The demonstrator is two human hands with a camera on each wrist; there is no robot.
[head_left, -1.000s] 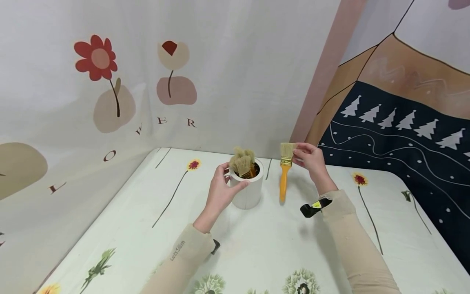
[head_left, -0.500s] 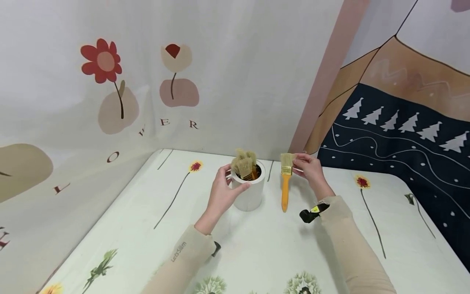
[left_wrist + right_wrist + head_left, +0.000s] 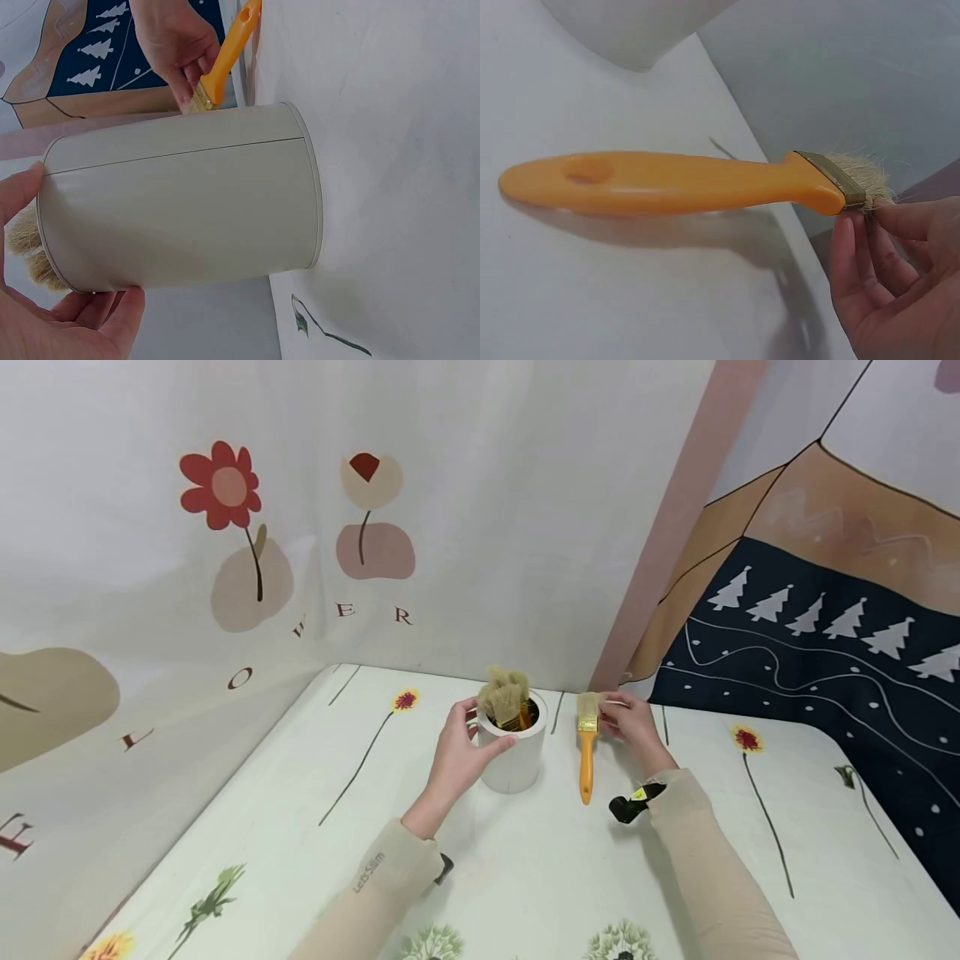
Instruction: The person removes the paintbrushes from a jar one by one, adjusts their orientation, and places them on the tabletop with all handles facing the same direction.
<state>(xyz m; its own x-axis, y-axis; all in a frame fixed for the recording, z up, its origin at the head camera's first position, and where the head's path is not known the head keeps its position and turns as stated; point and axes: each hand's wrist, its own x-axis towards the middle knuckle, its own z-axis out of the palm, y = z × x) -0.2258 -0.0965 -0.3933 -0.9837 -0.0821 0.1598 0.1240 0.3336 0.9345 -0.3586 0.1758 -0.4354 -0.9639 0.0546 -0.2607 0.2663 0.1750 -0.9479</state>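
Note:
In the head view my left hand [image 3: 457, 752] holds a white cylindrical container [image 3: 512, 766] near its rim, thumb on the near side and fingers round the left. Several paintbrushes [image 3: 502, 700] stand in it, bristles up. My right hand [image 3: 632, 725] pinches another paintbrush [image 3: 587, 764] by its pale bristles, to the right of the container. Its orange handle [image 3: 667, 182] points back toward me, low over the table in the right wrist view, with a shadow under it. The left wrist view shows the container's plain side [image 3: 172, 210], with thumb and fingers at the rim end.
A white flower-printed cloth covers the table [image 3: 517, 877]. Behind it hangs a pale printed curtain [image 3: 480, 527], and at the right a dark-blue panel with white trees [image 3: 817, 652]. A black wrist strap [image 3: 637, 803] sits at the right sleeve's cuff.
My right hand has lowered the paintbrush toward the table, still by the bristles. The left hand keeps its hold on the container. The head view has shifted slightly.

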